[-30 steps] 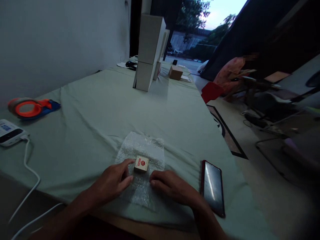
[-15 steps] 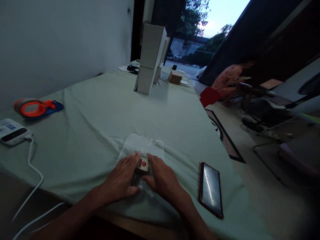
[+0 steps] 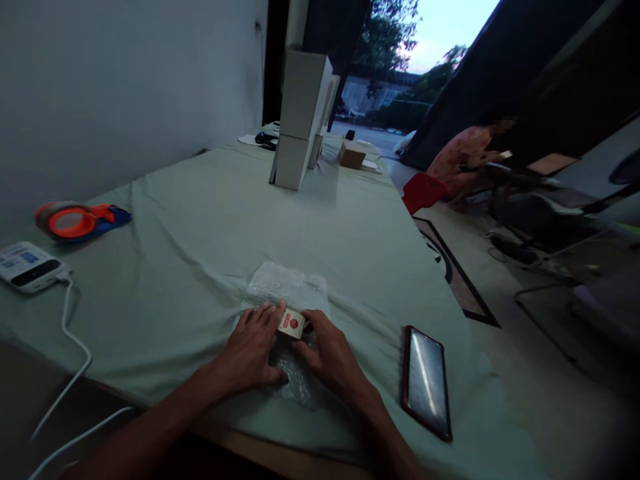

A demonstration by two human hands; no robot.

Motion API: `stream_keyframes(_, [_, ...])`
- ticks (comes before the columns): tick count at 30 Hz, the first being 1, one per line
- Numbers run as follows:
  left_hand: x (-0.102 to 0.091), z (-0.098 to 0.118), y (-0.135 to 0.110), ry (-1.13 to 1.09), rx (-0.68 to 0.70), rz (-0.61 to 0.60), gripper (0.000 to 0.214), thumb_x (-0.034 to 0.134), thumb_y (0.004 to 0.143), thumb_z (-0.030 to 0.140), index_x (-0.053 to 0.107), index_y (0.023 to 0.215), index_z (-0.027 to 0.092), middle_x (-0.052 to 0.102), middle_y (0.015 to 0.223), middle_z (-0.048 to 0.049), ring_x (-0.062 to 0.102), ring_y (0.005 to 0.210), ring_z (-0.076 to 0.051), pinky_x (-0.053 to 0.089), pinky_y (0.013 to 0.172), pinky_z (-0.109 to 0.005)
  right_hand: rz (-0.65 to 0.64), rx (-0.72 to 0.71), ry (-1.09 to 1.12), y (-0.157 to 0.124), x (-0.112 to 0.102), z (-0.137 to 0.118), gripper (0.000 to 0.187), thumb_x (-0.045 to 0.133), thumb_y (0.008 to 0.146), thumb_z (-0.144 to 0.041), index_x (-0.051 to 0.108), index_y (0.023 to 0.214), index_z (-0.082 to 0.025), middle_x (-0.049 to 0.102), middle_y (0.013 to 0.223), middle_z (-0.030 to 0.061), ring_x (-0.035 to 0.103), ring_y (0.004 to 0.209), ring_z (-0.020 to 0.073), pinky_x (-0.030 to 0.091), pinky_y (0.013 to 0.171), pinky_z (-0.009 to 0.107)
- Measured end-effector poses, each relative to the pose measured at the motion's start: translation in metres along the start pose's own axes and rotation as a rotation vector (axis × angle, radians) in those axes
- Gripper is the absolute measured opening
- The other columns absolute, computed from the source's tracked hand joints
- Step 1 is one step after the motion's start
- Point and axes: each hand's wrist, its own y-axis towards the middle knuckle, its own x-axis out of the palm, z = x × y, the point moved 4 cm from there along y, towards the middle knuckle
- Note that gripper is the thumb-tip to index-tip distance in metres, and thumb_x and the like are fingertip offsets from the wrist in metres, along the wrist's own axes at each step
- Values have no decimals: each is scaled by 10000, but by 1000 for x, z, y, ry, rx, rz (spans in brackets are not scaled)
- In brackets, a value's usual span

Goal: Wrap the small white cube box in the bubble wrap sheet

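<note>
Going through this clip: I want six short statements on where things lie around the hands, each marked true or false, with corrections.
1. The small box is between the left hand and the right hand. True.
2. The small box's printed face is hidden. False: its red print shows.
3. The phone lies on the pale green cloth. True.
4. The phone is to the left of the left hand. False: it is to the right of the right hand.
5. A white cable is plugged into the white device. True.
6. The white device is nearer the right hand than the phone. False: the phone is nearer.
</note>
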Motion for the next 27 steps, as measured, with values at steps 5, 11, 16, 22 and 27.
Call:
stream_keyframes(5, [1,-4,-2,-6,63,38,1214,791,598,429,31,1512,182,326,1525,-199,327,1389,-370,246,1116,-539,-59,-38,-16,-2,6,8,426,631,787,-201,511,1194,-167,623,1144,112,583,1014,248,453,883,390])
stream_keyframes(11, [4,-8,-6,6,78,21,1248,795,607,468,-16,1513,186,282,1547,-199,293,1410,-362,224,1133,-534,13,-59,28,-4,11,11,423,638,796,-231,528,1198,-157,630,1151,120,582,1040,248,459,903,399])
stream_keyframes(16, [4,-13,-9,-29,96,34,1232,782,633,477,-24,1518,188,307,1533,-199,298,1406,-362,224,1133,-547,54,-76,44,-5,17,11,459,642,789,-213,519,1228,-161,623,1175,123,577,1077,253,464,922,413])
stream_keyframes(22, [7,-17,-9,-48,93,28,1273,797,604,501,-30,1521,192,297,1537,-204,284,1411,-367,208,1140,-556,77,-60,44,-3,19,11,454,642,803,-222,513,1237,-192,621,1189,111,584,1074,250,465,932,420])
stream_keyframes(27, [4,-18,-10,-74,74,13,1198,779,623,509,58,1520,177,313,1530,-197,279,1414,-363,235,1138,-553,45,-43,38,-2,18,13,470,656,788,-232,523,1238,-209,626,1183,102,586,1085,255,470,928,418])
